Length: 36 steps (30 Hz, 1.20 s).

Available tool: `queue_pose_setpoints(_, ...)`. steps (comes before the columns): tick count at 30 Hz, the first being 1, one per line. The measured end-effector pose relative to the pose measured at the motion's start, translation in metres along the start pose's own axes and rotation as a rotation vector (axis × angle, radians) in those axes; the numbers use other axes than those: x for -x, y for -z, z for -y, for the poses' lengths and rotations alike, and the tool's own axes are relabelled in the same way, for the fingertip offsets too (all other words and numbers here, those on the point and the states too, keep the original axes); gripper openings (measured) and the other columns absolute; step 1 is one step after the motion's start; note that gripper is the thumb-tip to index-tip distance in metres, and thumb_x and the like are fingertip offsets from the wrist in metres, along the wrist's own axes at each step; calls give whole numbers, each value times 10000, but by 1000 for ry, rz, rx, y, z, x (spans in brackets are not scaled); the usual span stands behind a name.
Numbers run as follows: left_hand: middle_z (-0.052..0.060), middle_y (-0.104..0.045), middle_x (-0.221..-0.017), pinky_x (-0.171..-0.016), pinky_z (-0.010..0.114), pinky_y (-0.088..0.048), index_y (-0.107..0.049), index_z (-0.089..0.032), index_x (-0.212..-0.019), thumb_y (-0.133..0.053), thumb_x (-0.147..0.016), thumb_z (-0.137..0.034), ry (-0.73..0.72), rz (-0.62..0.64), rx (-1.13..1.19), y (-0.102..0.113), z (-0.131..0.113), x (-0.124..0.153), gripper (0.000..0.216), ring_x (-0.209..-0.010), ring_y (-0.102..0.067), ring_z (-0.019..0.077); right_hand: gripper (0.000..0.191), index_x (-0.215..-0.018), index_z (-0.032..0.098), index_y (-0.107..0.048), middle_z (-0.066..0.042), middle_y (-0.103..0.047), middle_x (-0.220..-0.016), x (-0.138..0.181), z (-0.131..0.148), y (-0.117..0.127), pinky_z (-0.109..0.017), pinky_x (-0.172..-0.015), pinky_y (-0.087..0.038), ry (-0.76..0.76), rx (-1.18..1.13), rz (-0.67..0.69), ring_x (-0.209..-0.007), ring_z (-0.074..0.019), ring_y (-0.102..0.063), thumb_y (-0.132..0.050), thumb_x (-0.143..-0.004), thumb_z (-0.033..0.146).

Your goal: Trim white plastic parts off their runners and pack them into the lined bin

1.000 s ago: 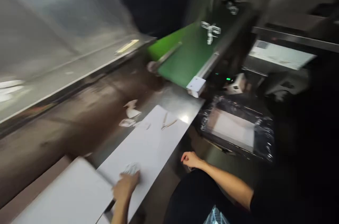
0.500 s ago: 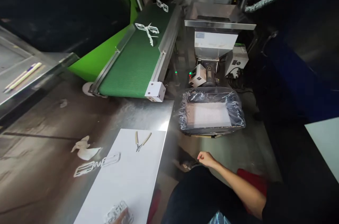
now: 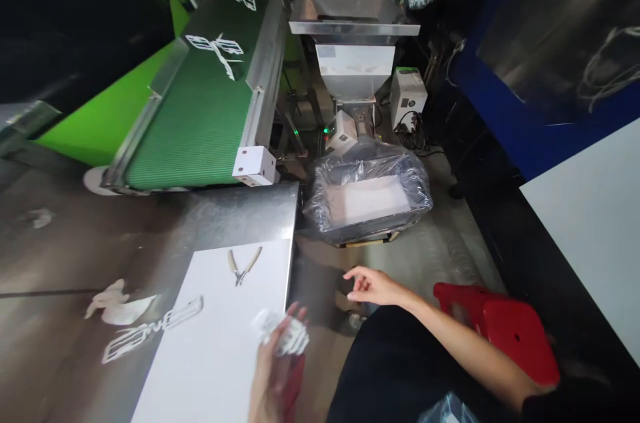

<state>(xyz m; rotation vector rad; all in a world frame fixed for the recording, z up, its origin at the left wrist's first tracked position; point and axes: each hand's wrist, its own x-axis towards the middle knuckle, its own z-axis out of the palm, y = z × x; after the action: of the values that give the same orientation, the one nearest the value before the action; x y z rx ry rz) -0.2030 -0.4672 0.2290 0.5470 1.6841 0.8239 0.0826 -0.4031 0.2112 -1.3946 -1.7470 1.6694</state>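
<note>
White plastic pieces [image 3: 294, 340] bunched in the left hand, over the right edge of the white sheet

Fingers and thumb of the left hand [image 3: 273, 357] are curled around the bunch; motion blur hides how many pieces are in it. The hand is at the right edge of the white sheet [image 3: 205, 349], on the near half. The right hand [image 3: 374, 287] is off to the right of the sheet, apart from the bunch, its fingers loosely bent and parted, with nothing seen in them.

So the bunch lies to the left of the right hand and slightly nearer the body. Its longer way seems to run across the sheet's right edge, slanting from the sheet side outward. It looks white, with narrow bars packed close together, smeared in places.

A pair of nippers [image 3: 241, 275] lies on the far part of the sheet, handles spread and pointing away. A loose white frame [image 3: 150, 328] straddles the sheet's left edge, its long axis slanting; the left hand is the nearer one to it. Pale scraps [image 3: 117, 305] lie left of the sheet.

Beyond the sheet's far edge is a green conveyor belt [image 3: 195, 129] with more white frames [image 3: 219, 47] on it. A plastic-lined bin [image 3: 367, 228] stands past the sheet's far right corner, and a red stool [image 3: 517, 336] well to its right.
</note>
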Motion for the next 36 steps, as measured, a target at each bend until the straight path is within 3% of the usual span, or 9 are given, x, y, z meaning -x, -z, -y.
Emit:
queue_pose_setpoints(2, 142, -675, -1382, -864, 436, -617, -648, -204, -1277, -783, -671, -583, 8, 159, 142, -52, -11, -3, 728, -1120, -725, 357, 828, -1521, 337, -495, -38, -628, -1240, -6, 22, 7, -221, -753, -564, 88, -41, 30, -884, -115, -656, -897, -800, 405)
queue_pose_setpoints(4, 179, -705, -1312, -847, 411, -611, -657, -156, -1276, -866, -640, -524, 16, 249, 233, -97, -22, -5, 764, -1075, -736, 357, 974, -1547, 388, -473, -48, -585, -1308, -16, 35, 21, -220, -759, -553, 147, -48, 28, -932, -132, -636, -961, -705, 383)
queue_pose_setpoints(6, 178, -704, -1312, -868, 386, -599, -647, -163, -1322, -886, -676, -498, 20, 321, 304, -128, -33, -8, 766, -1089, -732, 336, 928, -1489, 374, -565, -39, -617, -1220, -28, 37, 40, -232, -770, -537, 177, -45, 6, -895, -136, -613, -985, -663, 325)
queue_pose_setpoints(10, 181, -692, -1341, -962, 442, -581, -658, -183, -1343, -839, -754, -573, 53, 441, 396, -165, -58, -31, 729, -1146, -708, 357, 759, -1379, 318, -683, -25, -638, -1100, -53, 21, 94, -220, -715, -527, 179, -108, -26, -821, -125, -622, -974, -679, 275)
queue_pose_setpoints(16, 143, -730, -1282, -1055, 469, -543, -670, -219, -1285, -921, -647, -589, 127, 434, 454, -253, -95, -118, 779, -1200, -685, 367, 681, -1357, 303, -704, -14, -608, -1039, -106, -18, 191, -222, -703, -553, 119, -215, -118, -772, -109, -610, -917, -727, 156)
queue_pose_setpoints(23, 94, -681, -1389, -1093, 461, -532, -533, -307, -1468, -912, -707, -485, 247, 459, 485, -362, -109, -248, 869, -1265, -654, 338, 586, -1342, 302, -700, -28, -605, -1119, -194, -97, 287, -238, -733, -548, 21, -297, -226, -782, -108, -608, -806, -797, 116)
queue_pose_setpoints(29, 95, -732, -1292, -1087, 428, -553, -613, -244, -1392, -920, -726, -386, 316, 436, 458, -403, -100, -352, 747, -1239, -675, 308, 321, -1086, 218, -691, 10, -675, -968, -259, -168, 322, -214, -702, -528, -130, -503, -302, -757, -106, -624, -840, -808, 276)
queue_pose_setpoints(32, 88, -758, -1221, -1043, 396, -585, -640, -216, -1341, -886, -766, -347, 302, 360, 446, -409, -100, -390, 639, -1192, -700, 276, 385, -1146, 223, -645, 27, -674, -886, -269, -209, 320, -208, -615, -535, -292, -645, -479, -679, -102, -628, -815, -831, 363)
queue_pose_setpoints(36, 44, -745, -1250, -977, 345, -619, -644, -236, -1317, -827, -813, -280, 234, 308, 466, -407, -106, -416, 539, -1126, -722, 227, 406, -1111, 184, -643, 24, -678, -786, -274, -261, 313, -251, -635, -589, -499, -779, -734, -653, -120, -658, -856, -778, 279)
